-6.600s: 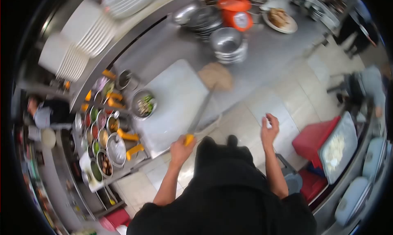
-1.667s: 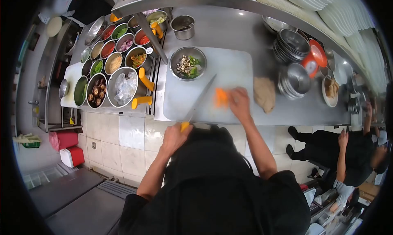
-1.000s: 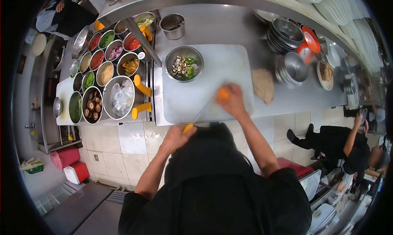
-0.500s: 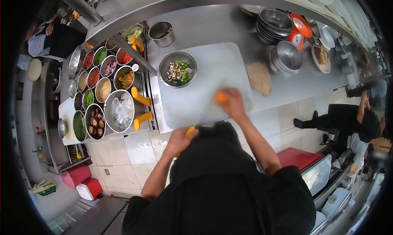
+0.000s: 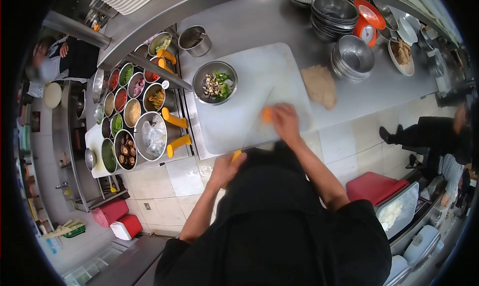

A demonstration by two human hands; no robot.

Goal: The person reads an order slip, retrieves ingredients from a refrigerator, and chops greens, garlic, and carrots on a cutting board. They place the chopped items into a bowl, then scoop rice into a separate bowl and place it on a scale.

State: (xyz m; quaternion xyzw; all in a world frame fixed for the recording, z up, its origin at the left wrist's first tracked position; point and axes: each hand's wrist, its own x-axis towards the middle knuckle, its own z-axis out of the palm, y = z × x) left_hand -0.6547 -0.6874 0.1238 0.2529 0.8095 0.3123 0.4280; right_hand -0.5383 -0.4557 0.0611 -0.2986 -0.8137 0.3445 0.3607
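My left hand [image 5: 224, 170] is closed round the yellow handle of a knife [image 5: 236, 155] at the near edge of the white cutting board [image 5: 224, 129]. Its long thin blade slants up and away over the board. Fingers of my right hand [image 5: 284, 122] are wrapped round a small orange item [image 5: 268, 115], blurred, right at the blade; I cannot tell what it is. A metal bowl [image 5: 199, 91] with chopped mushrooms and greens sits at the board's far left corner.
Metal pots [image 5: 149, 136] of cut vegetables and mushrooms crowd the left. A tan cloth [image 5: 319, 86] lies right of the board, near stacked bowls [image 5: 352, 56] and an orange scale [image 5: 366, 31]. Other people stand at far left and right. A shelf [image 5: 209, 6] spans the top.
The view has shifted slightly. My right hand and the orange item have stayed close along the blade, whose outline shows more clearly now. My left hand keeps its grip.
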